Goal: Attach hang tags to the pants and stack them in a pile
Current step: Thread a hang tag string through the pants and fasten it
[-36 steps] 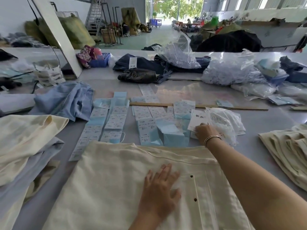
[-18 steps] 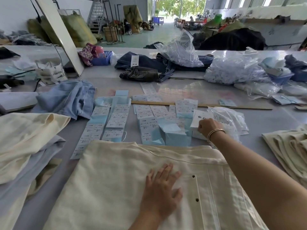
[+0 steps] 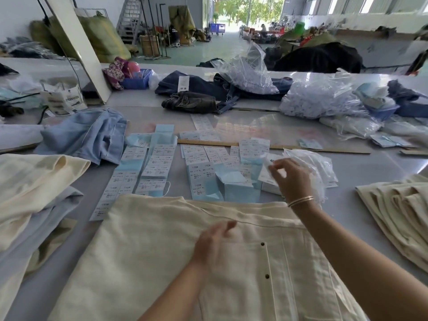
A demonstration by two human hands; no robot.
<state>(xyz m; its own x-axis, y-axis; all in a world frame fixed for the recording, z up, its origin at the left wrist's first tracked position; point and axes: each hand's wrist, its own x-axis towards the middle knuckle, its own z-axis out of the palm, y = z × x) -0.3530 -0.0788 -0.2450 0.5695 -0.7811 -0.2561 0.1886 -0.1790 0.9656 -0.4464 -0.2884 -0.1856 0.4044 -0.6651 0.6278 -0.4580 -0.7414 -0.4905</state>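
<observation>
Cream pants (image 3: 150, 262) lie flat in front of me, with two dark snaps beside the fly. My left hand (image 3: 216, 246) hovers just over them, blurred, with loosely bent fingers and nothing in it. Beyond the waistband, my right hand (image 3: 289, 179) pinches the edge of a white hang tag (image 3: 266, 169) between thumb and fingers, next to a clear plastic bag (image 3: 310, 167). Rows of blue-and-white hang tags (image 3: 157, 163) lie on the table behind the pants. A pile of folded cream pants (image 3: 398, 212) sits at the right.
Cream and blue pants (image 3: 34, 193) are heaped at the left, with light blue pants (image 3: 88, 135) behind them. A wooden ruler (image 3: 301, 148) lies across the table. Bags of white fasteners (image 3: 319, 98) and dark jeans (image 3: 196, 89) crowd the far side.
My left hand, flat on the pants before, has lifted off them with bent fingers. My right hand has risen from the tag pile with the white tag pinched.
</observation>
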